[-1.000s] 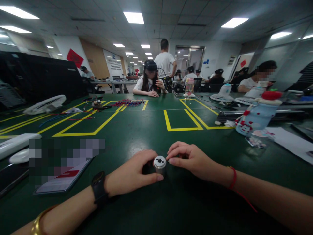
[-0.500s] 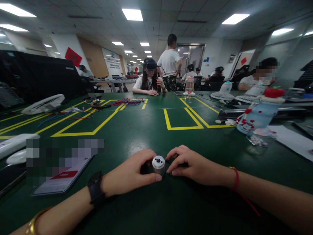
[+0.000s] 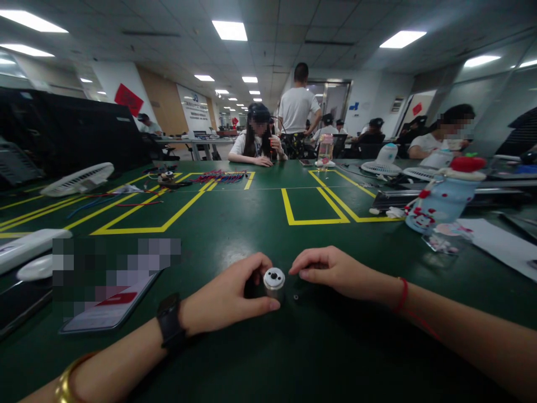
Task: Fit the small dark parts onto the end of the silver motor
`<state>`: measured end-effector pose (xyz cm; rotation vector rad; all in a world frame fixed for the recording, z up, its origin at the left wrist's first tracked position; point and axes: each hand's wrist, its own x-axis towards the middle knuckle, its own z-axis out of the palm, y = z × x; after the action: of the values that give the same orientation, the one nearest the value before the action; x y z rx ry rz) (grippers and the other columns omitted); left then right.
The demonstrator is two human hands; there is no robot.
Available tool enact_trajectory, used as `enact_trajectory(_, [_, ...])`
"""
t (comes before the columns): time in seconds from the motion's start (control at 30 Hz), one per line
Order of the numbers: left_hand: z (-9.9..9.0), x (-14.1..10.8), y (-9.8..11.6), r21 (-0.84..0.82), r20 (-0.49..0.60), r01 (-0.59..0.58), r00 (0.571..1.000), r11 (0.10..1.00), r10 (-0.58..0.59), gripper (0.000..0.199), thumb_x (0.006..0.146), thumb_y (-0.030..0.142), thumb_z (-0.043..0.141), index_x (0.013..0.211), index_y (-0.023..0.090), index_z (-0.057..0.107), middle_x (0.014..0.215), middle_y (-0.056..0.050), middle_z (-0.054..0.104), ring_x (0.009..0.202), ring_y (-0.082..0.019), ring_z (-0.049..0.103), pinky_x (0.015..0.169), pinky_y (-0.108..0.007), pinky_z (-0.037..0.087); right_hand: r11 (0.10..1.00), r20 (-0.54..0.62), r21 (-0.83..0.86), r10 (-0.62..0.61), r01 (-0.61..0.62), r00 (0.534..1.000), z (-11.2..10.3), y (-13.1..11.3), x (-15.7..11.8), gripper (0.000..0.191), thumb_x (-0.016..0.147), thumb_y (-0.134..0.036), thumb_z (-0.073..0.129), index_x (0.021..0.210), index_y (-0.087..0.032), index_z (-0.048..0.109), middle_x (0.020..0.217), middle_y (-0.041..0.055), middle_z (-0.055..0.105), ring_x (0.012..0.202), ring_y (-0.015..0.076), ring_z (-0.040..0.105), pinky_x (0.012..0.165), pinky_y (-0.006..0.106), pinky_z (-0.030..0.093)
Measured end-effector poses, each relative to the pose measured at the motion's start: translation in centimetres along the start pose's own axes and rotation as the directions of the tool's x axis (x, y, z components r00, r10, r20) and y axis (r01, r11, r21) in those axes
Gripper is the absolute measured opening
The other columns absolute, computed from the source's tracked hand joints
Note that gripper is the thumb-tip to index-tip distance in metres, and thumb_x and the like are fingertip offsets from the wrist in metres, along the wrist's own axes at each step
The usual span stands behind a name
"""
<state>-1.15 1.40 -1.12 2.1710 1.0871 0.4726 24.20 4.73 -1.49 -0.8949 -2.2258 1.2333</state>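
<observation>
- Stretching toward a seated person in a black cap (image 3: 257,137), the dark green smooth tabletop (image 3: 235,224) is reflecting white rectangular ceiling lights (image 3: 229,31).
- The silver round metal cylinder (image 3: 274,284) is standing upright on it, between the two hands.
- The left hand (image 3: 229,296) is grasping this cylinder with thumb and curved fingers.
- The right hand (image 3: 331,271) is staying apart from it, fingers bending; I cannot tell if they are pinching something.
- A tiny metallic piece (image 3: 296,297) is lying just beside the cylinder.
- Beyond the hands, bare green surface is reaching to yellow tape outlines (image 3: 319,222).
- A grey flat phone (image 3: 111,313) and a light-blue bottle (image 3: 447,198) are bordering the sides.
</observation>
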Motion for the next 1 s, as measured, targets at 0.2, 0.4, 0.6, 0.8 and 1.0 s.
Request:
enact_trajectory(0.2, [-0.04,0.03,0.06,0.002,0.006,0.005,1.000,1.000,-0.005,0.029,0.083,0.038,0.069,0.100,0.019,0.054,0.094,-0.001,0.060,0.082,-0.018,0.054,0.068,-0.029,0.040,0.962,0.055,-0.227,-0.144,0.153,0.988,0.66,-0.85,-0.62,0.023,0.077,-0.021,0.075,0.100,-0.020,0.070,0.110,0.0049,0.064,0.104,0.0206,0.058,0.095,0.038,0.043])
enact_trajectory(0.4, [0.04,0.05,0.03,0.013,0.013,-0.004,1.000,1.000,0.004,0.027,0.083,0.036,0.069,0.100,0.019,0.057,0.093,-0.001,0.060,0.082,-0.018,0.054,0.068,-0.028,0.039,0.933,0.081,-0.320,-0.149,0.167,0.986,0.88,-0.83,-0.79,0.022,0.076,-0.029,0.078,0.095,-0.021,0.070,0.112,0.0042,0.062,0.107,0.0210,0.055,0.096,0.038,0.042])
enact_trajectory(0.6, [-0.08,0.09,-0.03,0.021,0.013,-0.015,1.000,1.000,0.015,0.028,0.083,0.038,0.069,0.100,0.019,0.057,0.094,-0.001,0.060,0.082,-0.018,0.054,0.069,-0.028,0.040,0.933,0.071,-0.318,-0.153,0.168,0.986,0.85,-0.92,-0.74,0.019,0.077,-0.025,0.076,0.094,-0.021,0.069,0.111,0.0043,0.061,0.105,0.0205,0.056,0.095,0.038,0.042])
enact_trajectory(0.8, [-0.08,0.12,-0.01,0.031,0.013,-0.018,1.000,0.999,0.017,0.030,0.083,0.040,0.068,0.100,0.019,0.057,0.094,-0.001,0.061,0.082,-0.019,0.055,0.070,-0.029,0.040,0.932,0.066,-0.314,-0.167,0.179,0.984,0.92,-0.83,-0.60,0.010,0.080,-0.023,0.073,0.089,-0.021,0.070,0.110,0.0040,0.062,0.104,0.0196,0.057,0.095,0.039,0.043])
enact_trajectory(1.0, [0.06,0.10,-0.01,0.041,-0.005,-0.035,0.999,0.999,0.035,0.029,0.083,0.041,0.067,0.100,0.020,0.058,0.094,-0.002,0.062,0.082,-0.019,0.054,0.069,-0.028,0.041,0.973,-0.073,-0.179,-0.160,0.145,0.984,0.60,-0.92,0.04,0.006,0.084,-0.023,0.069,0.089,-0.019,0.069,0.105,0.0043,0.063,0.093,0.0171,0.061,0.085,0.034,0.050])
